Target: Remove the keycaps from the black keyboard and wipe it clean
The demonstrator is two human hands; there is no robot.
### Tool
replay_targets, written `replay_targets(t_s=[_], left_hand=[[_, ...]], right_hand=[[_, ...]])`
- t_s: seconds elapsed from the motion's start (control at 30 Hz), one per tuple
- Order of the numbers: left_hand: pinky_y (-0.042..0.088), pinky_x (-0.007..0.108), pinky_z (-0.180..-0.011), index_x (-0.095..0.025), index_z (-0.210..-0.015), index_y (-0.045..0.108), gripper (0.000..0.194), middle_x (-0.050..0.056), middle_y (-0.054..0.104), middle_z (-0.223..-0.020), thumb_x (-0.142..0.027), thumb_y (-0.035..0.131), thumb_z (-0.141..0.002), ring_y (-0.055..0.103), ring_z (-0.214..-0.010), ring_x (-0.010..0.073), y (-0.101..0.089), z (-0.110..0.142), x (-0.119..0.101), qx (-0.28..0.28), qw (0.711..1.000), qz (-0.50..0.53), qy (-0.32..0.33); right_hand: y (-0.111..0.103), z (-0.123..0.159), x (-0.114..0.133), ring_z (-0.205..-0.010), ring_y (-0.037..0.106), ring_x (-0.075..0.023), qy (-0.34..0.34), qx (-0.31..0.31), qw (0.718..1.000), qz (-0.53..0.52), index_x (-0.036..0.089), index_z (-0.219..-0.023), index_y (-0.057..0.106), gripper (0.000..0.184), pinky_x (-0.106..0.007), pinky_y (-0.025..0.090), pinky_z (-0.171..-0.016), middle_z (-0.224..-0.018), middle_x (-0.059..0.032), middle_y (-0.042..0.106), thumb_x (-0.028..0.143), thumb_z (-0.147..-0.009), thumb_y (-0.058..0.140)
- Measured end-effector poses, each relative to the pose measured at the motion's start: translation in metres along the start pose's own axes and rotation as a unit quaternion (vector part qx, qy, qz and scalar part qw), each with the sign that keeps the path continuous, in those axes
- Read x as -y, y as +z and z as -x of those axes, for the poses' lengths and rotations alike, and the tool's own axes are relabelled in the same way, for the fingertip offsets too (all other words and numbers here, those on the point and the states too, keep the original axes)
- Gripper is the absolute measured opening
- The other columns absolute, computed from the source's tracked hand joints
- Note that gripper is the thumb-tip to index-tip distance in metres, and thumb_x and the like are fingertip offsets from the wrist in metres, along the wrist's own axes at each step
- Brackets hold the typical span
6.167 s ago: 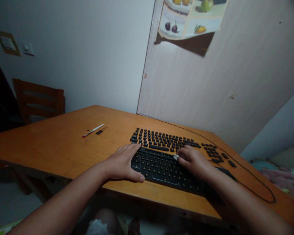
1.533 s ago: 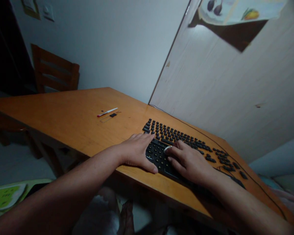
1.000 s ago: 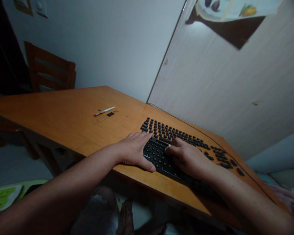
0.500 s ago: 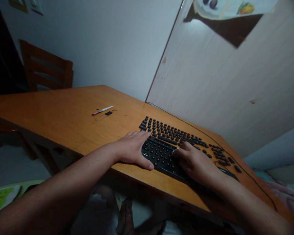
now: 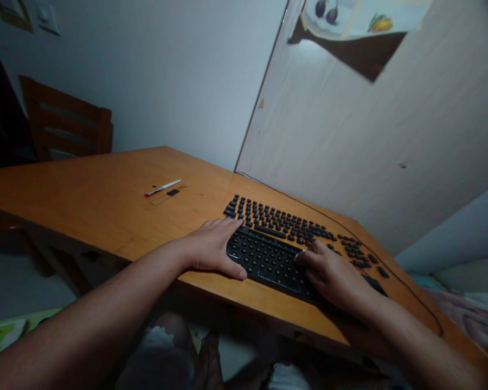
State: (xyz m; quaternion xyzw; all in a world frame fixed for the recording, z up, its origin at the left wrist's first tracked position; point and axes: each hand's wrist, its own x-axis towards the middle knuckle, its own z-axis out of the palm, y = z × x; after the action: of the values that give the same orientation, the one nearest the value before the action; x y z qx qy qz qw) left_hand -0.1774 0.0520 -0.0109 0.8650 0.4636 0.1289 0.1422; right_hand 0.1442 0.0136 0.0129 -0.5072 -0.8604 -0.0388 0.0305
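A black keyboard base with its keycaps off lies near the front edge of the wooden table. The loose black keycaps are laid out in rows just behind it. My left hand lies flat on the base's left end, fingers stretched out and thumb along the front edge. My right hand rests on the right half of the base, fingers curled, pinching a small white piece against the switches. What the white piece is I cannot make out.
A white stick with a red tip and a small black part lie further left on the table. A thin black cable runs along the back edge. A wooden chair stands at the far left.
My right hand has slid to the right across the keyboard base with the white piece. My left hand stays on the left end. The camera has shifted slightly.
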Motion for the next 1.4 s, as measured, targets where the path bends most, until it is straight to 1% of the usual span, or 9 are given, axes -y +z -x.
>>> replay_targets(t_s=[0.17,0.27,0.43,0.53,0.63,0.83,1.0,1.27,1.4], left_hand=[[0.023,0.044,-0.116,-0.013,-0.152,0.021,0.127,0.018,0.028,-0.156,-0.083,0.061,-0.054,0.026,-0.142,0.0354,0.001,0.0,0.001,-0.002,1.0,-0.002,-0.004],[0.023,0.045,-0.116,-0.013,-0.152,0.021,0.127,0.018,0.027,-0.156,-0.084,0.061,-0.054,0.026,-0.143,0.0353,0.002,0.0,0.003,-0.003,1.0,-0.003,-0.003],[0.023,0.046,-0.116,-0.015,-0.152,0.02,0.129,0.017,0.027,-0.156,-0.087,0.058,-0.052,0.025,-0.143,0.0356,0.006,-0.002,0.007,-0.009,1.0,-0.006,0.001],[0.023,0.045,-0.116,-0.014,-0.152,0.021,0.129,0.017,0.028,-0.156,-0.086,0.059,-0.052,0.026,-0.143,0.0354,0.006,-0.002,0.007,-0.011,1.0,-0.007,0.0],[0.024,0.045,-0.116,-0.013,-0.152,0.022,0.128,0.017,0.028,-0.156,-0.085,0.06,-0.053,0.027,-0.142,0.0351,0.005,-0.001,0.006,-0.012,1.0,-0.009,-0.003],[0.023,0.045,-0.116,-0.013,-0.152,0.02,0.127,0.017,0.026,-0.157,-0.082,0.061,-0.055,0.026,-0.143,0.0353,0.002,0.0,0.003,-0.003,1.0,-0.009,-0.006],[0.023,0.046,-0.116,-0.011,-0.152,0.019,0.129,0.019,0.026,-0.156,-0.084,0.06,-0.055,0.025,-0.143,0.0367,0.001,0.0,0.003,-0.002,1.0,-0.01,-0.006],[0.026,0.047,-0.115,-0.013,-0.152,0.022,0.126,0.018,0.03,-0.155,-0.081,0.063,-0.054,0.028,-0.142,0.038,0.003,-0.001,0.006,-0.014,1.0,-0.009,-0.009],[0.026,0.047,-0.115,-0.015,-0.152,0.022,0.124,0.017,0.031,-0.155,-0.079,0.064,-0.055,0.028,-0.142,0.0379,0.004,-0.002,0.008,-0.017,1.0,-0.011,-0.01]], right_hand=[[-0.005,0.008,-0.011,-0.079,0.053,-0.0169,0.027,0.016,1.0,0.001,0.022,-0.093,0.063,0.018,-0.027,0.041,-0.071,-0.095,-0.0049,0.049,0.013,-0.082,0.051],[-0.01,0.006,-0.012,-0.08,0.054,-0.0175,0.046,0.006,0.999,-0.007,0.022,-0.093,0.062,0.017,-0.028,0.041,-0.071,-0.095,-0.0051,0.05,0.014,-0.083,0.05],[-0.012,-0.01,0.007,-0.083,0.054,-0.0178,0.034,-0.014,0.999,-0.034,0.023,-0.098,0.063,0.02,-0.027,0.04,-0.072,-0.095,-0.0044,0.05,0.015,-0.084,0.051],[-0.008,-0.02,0.019,-0.081,0.053,-0.0169,0.015,-0.007,0.999,-0.031,0.022,-0.096,0.063,0.018,-0.027,0.039,-0.071,-0.094,-0.0039,0.049,0.016,-0.083,0.052],[-0.005,-0.023,0.021,-0.082,0.052,-0.0166,0.011,0.001,1.0,-0.027,0.022,-0.095,0.063,0.017,-0.026,0.038,-0.071,-0.094,-0.0037,0.048,0.016,-0.083,0.052],[-0.006,-0.01,0.01,-0.081,0.052,-0.016,0.031,0.006,0.999,-0.024,0.022,-0.094,0.063,0.017,-0.026,0.039,-0.072,-0.095,-0.0037,0.048,0.015,-0.083,0.053],[-0.007,0.005,-0.002,-0.08,0.052,-0.0163,0.05,0.009,0.999,-0.019,0.022,-0.092,0.064,0.018,-0.027,0.04,-0.072,-0.095,-0.0042,0.048,0.013,-0.083,0.052],[-0.008,0.021,-0.013,-0.083,0.053,-0.0175,0.068,0.006,0.998,0.0,0.022,-0.094,0.064,0.018,-0.027,0.04,-0.073,-0.097,-0.0052,0.049,0.014,-0.082,0.053],[-0.007,0.028,-0.017,-0.082,0.053,-0.0177,0.084,0.003,0.996,0.015,0.021,-0.093,0.065,0.017,-0.027,0.039,-0.07,-0.097,-0.0056,0.049,0.016,-0.083,0.052]])
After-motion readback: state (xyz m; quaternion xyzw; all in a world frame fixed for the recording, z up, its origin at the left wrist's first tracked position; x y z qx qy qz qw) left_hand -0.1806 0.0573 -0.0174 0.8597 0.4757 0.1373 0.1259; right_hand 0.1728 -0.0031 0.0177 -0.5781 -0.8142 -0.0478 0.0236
